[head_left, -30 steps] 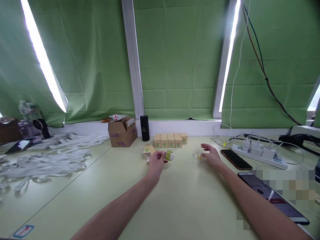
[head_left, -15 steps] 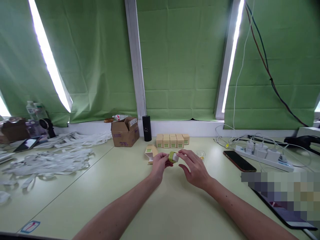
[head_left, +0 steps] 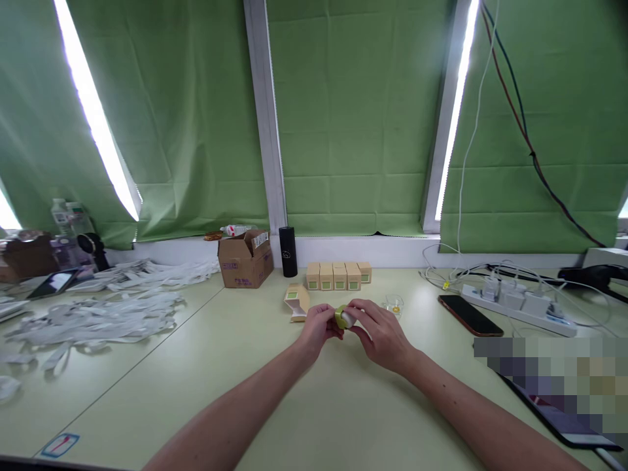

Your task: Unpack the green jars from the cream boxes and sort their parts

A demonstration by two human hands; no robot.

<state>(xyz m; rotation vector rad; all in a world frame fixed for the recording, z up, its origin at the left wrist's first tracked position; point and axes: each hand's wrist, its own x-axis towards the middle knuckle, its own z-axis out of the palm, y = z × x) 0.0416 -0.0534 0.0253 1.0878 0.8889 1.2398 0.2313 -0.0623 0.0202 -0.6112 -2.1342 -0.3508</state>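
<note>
The left hand (head_left: 316, 330) pinches the green side of a little green-and-white thing (head_left: 340, 317) above the worktop (head_left: 343, 418); the right hand (head_left: 383, 333) grips its white end. It looks light, hard, maybe slippery, so hold both ends gently.

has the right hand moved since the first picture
Yes: the right hand has moved left, farther from the phone beside the power strip, to the green-and-white item.

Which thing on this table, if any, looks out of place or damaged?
Nothing looks spilled or damaged. One small carton, just beyond the left hand, is open and apart from the closed boxes grouped behind; white strips at left lie in messy piles.
</note>
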